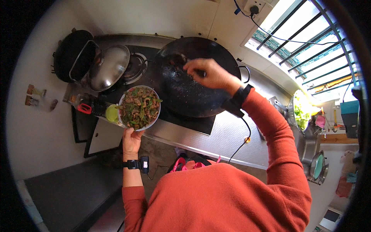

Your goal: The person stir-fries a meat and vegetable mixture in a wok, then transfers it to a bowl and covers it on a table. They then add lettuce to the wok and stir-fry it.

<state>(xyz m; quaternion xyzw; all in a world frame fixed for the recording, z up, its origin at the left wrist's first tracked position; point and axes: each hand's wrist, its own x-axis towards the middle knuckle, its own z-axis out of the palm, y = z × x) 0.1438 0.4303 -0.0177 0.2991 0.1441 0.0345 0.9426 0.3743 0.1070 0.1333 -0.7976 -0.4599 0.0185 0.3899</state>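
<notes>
My left hand (133, 142) supports the rim and underside of a white bowl (155, 123) at its near edge. Stir-fried meat strips with green peppers (139, 108) fill the bowl, which is beside the wok's left side. Over the large black wok (191, 98), my right hand (207, 74) is curled around the handle of a cooking utensil (177, 60). The utensil's dark head is blurred against the wok, so its exact shape cannot be told. Apart from some dark residue, the wok's inner surface shows bare and shiny.
A steel lid (111, 68) leans by a black pot (74, 56) at the back left, near a gas burner (135, 68). Bottles, one with a red cap (84, 108), stand left of the bowl. A colander of leafy greens (301, 111) sits right. A cable (245, 142) hangs from my right wrist.
</notes>
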